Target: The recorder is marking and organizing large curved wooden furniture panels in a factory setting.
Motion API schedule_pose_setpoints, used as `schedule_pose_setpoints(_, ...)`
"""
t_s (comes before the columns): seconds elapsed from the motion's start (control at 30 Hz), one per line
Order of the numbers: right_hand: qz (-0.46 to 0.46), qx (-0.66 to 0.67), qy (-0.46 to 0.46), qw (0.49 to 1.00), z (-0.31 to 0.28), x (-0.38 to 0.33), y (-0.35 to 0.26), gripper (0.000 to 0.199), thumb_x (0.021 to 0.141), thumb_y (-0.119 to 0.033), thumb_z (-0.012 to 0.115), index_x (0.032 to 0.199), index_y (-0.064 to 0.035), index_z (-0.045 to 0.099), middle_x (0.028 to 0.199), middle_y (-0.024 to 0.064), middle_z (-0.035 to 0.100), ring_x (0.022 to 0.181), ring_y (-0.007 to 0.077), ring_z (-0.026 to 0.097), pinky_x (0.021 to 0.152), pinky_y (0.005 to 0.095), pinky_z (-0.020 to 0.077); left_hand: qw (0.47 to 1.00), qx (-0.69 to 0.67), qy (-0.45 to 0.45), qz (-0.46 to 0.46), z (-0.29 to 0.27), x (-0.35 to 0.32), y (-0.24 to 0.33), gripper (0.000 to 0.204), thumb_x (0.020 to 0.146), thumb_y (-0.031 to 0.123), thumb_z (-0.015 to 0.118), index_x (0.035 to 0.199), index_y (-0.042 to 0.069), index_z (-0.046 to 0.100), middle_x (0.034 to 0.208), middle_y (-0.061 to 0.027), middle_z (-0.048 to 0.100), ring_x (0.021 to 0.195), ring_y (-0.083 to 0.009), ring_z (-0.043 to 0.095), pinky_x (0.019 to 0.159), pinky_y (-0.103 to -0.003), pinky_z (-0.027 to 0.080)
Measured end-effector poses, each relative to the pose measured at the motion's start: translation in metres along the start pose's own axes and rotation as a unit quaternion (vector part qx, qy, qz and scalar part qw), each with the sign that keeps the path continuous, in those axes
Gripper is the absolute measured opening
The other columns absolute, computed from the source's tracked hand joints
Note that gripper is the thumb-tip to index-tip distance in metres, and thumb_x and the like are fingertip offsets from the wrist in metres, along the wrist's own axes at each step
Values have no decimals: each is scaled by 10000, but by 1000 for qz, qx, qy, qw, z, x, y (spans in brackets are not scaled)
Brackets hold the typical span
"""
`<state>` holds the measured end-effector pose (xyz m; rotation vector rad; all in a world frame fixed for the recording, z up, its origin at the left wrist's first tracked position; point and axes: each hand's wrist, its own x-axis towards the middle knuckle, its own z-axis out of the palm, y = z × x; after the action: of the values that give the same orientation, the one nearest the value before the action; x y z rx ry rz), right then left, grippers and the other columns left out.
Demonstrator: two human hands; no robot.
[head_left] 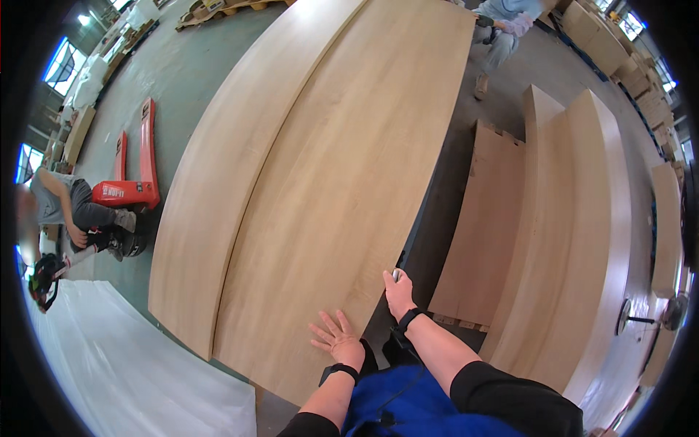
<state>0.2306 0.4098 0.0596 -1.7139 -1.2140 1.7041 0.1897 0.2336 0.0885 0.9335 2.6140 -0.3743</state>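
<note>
A long light wood-grain panel [342,175] stretches away in front of me, with a second matching panel [240,153] along its left side. A dark line separates the two. My left hand [341,342] lies flat on the near end of the right-hand panel, fingers spread. At that panel's right edge, my right hand [399,295] is closed around a small greyish object [395,274]. Most of the object is hidden by the fingers, so its kind cannot be told.
More wood-grain panels [575,218] lie on the right, beside a brown board [484,218] on a pallet. A person [502,29] is at the far end. On the left are a red pallet jack [127,191], a seated person [62,200] and white plastic sheeting [138,364].
</note>
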Motion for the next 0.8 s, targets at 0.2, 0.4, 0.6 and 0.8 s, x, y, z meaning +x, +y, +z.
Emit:
schedule_pose_setpoints(0.2,-36,-83,-5,996,-37,-29,-19,270,888,-212,637,800,18,525,651,27,461,630,104,415,557,331,387,994,-83,-62,19,-50,-44,4,977,703,131,733,1513,85,189,1564,-276,-33,1375,-616,-25,1015,-783,96)
schedule_pose_setpoints(0.4,-15,-44,-38,998,-70,-91,-79,247,915,-200,621,984,34,582,663,-7,527,541,76,509,505,272,453,981,-170,-81,37,-114,-99,-7,905,692,21,635,1496,76,224,1545,-283,72,1348,-636,82,975,-807,134)
schedule_pose_setpoints(0.6,-227,-68,-93,967,-66,-123,-152,317,951,-174,581,1159,64,562,721,29,574,573,90,559,531,260,473,963,-222,-28,153,-180,-108,-49,818,705,-18,584,1454,-24,255,1453,-310,300,1280,-550,331,1080,-570,295)
schedule_pose_setpoints(0.8,-311,34,-195,930,-6,-159,-222,295,909,-158,631,1142,10,566,837,176,615,750,301,604,693,361,487,940,-298,13,164,-263,-81,-131,608,801,-38,542,1393,-11,406,1030,-261,629,868,-414,624,761,-429,507)
